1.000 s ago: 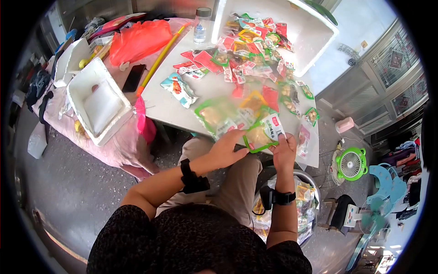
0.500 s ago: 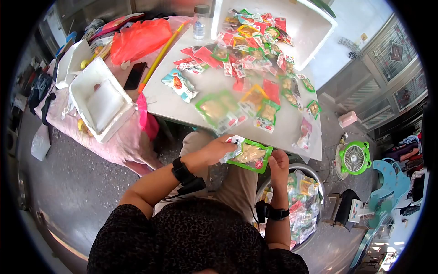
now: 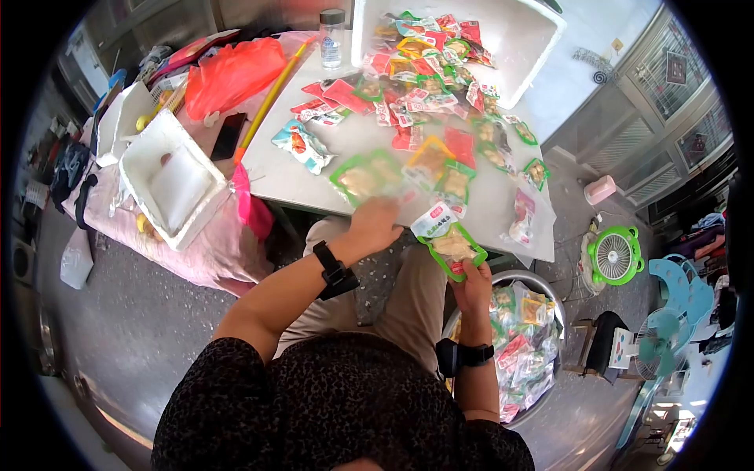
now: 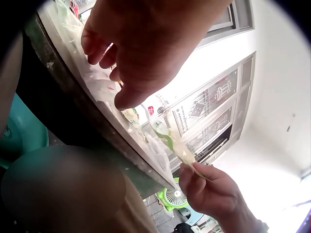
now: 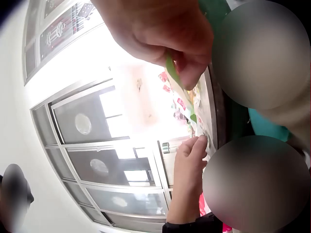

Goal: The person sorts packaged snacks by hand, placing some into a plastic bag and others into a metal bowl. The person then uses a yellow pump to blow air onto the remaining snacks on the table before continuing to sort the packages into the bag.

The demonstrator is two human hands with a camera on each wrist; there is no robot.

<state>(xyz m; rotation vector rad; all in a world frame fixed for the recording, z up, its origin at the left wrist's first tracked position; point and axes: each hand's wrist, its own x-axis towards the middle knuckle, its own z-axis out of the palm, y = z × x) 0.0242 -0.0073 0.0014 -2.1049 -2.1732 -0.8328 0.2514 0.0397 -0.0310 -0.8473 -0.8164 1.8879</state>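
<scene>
My right hand [image 3: 473, 289] pinches the lower corner of a green-edged clear food packet [image 3: 453, 245] with pale contents and a white printed top. The packet tilts over my lap, just off the table's front edge. In the left wrist view, the packet [image 4: 170, 138] shows nearly edge-on above the pinching fingers. My left hand [image 3: 375, 222] is at the front edge of the table, apart from that packet. Its fingers are loosely bent and hold nothing visible. Close beyond it lies a larger green-edged clear bag [image 3: 363, 179]. An orange-edged packet [image 3: 430, 157] and a small green-edged packet [image 3: 455, 184] lie nearby.
A heap of red, green and orange packets [image 3: 428, 71] spills from a white foam box [image 3: 522, 55] on the table [image 3: 275, 179]. A metal basin [image 3: 561, 314] of packets stands right of my legs. Left are a bottle [image 3: 331, 47] and a smaller foam box [image 3: 177, 184].
My left hand has let go of the packet and moved toward the table edge. The packet, turned end-up, stays in my right hand. Earlier both hands were at it.
</scene>
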